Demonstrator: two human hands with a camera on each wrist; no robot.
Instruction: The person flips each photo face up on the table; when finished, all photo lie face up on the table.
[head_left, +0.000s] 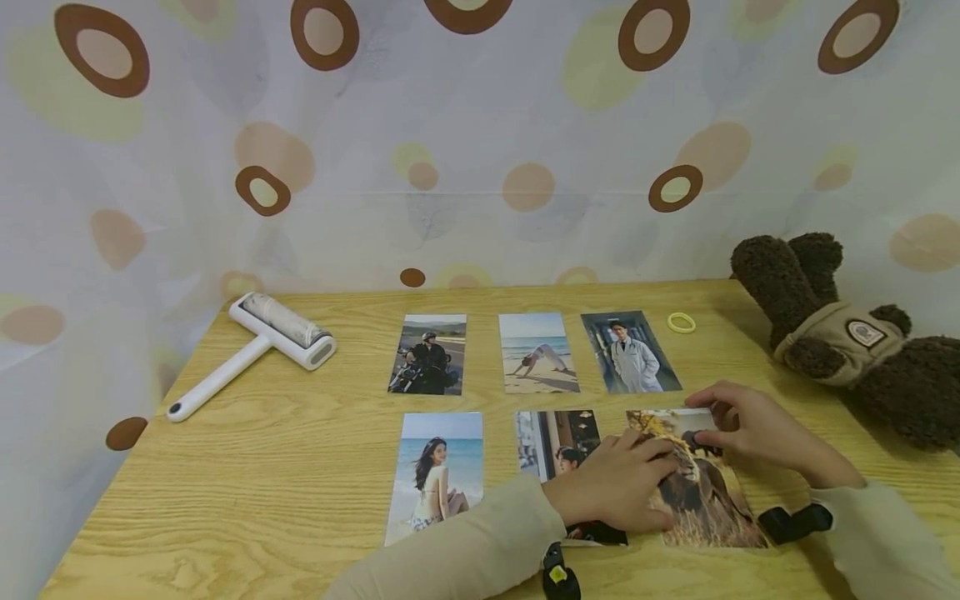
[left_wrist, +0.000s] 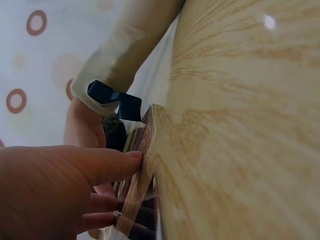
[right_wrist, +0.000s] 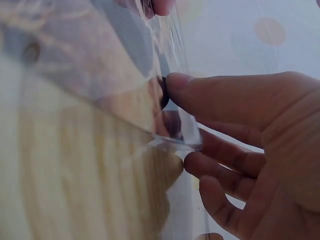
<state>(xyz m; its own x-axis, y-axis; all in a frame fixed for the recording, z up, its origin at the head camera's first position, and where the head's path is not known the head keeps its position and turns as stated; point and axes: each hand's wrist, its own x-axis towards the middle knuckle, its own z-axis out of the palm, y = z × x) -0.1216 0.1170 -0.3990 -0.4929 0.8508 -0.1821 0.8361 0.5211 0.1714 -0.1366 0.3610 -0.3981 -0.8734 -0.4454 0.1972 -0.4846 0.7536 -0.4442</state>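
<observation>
A glossy photo of a lion in dry grass (head_left: 708,496) lies at the front right of the table, under both hands. My left hand (head_left: 618,483) rests on its left part with spread fingers, its back partly covering a photo of a person beside a window (head_left: 536,433). In the left wrist view the left thumb (left_wrist: 112,165) lies along the photo. My right hand (head_left: 757,429) is at the lion photo's upper right corner, fingers curled. Its thumb touches a small dark round piece (right_wrist: 164,93) on the photo; the index fingertip is hidden in the right wrist view.
Photos of a motorcyclist (head_left: 427,358), a beach stretch (head_left: 536,354) and a doctor (head_left: 632,354) form the back row. A woman's beach photo (head_left: 435,467) is front left. A white lint roller (head_left: 255,350), a yellow ring (head_left: 681,322) and a brown plush bear (head_left: 847,342) lie around them.
</observation>
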